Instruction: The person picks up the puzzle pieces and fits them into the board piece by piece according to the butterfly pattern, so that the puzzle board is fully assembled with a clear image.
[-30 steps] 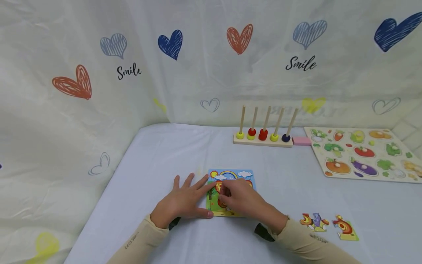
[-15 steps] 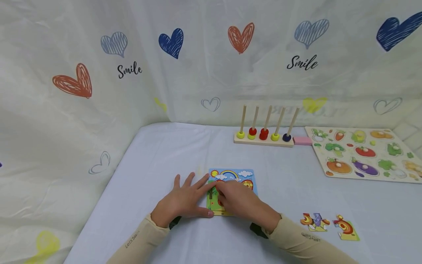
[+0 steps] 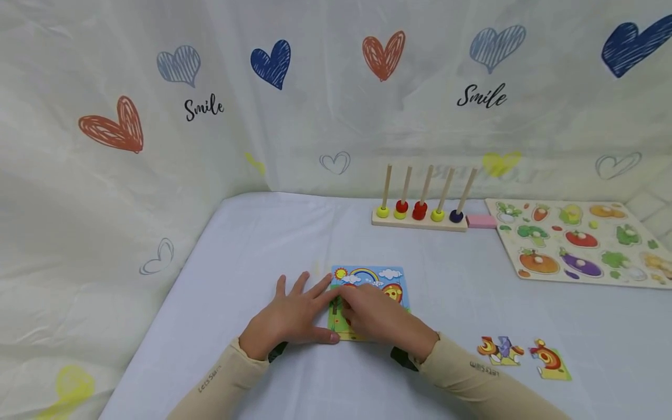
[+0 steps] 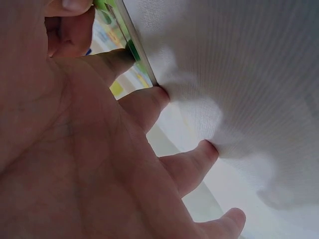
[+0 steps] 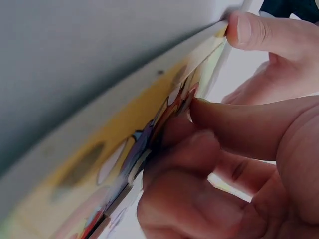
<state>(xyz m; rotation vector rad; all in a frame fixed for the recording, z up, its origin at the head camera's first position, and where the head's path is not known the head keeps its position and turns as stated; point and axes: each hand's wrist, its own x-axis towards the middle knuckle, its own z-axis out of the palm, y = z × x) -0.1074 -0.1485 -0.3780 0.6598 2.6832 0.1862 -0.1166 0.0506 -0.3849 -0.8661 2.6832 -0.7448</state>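
A square jigsaw puzzle board (image 3: 370,274) with a sun, rainbow and cartoon picture lies flat on the white cloth. My left hand (image 3: 287,318) is spread at its left side, thumb on the lower left corner and a fingertip at the left edge; in the left wrist view other fingertips (image 4: 204,152) rest on the cloth. Over the board's middle, my right hand (image 3: 375,312) has curled fingers and thumb at a puzzle piece (image 5: 179,102), mostly hidden beneath them. Two loose puzzle pieces, one with purple (image 3: 500,351) and one red and orange (image 3: 549,360), lie near the right forearm.
A wooden bead-stacking rack (image 3: 420,220) with upright pegs stands at the back, a pink block (image 3: 480,221) against its right end. Farther right lies a vegetable peg puzzle board (image 3: 577,245). A curtain printed with hearts (image 3: 273,63) hangs behind the table.
My right hand has shifted slightly left over the board, its fingers curling lower onto it. The left hand keeps its place, and the loose pieces have not moved.
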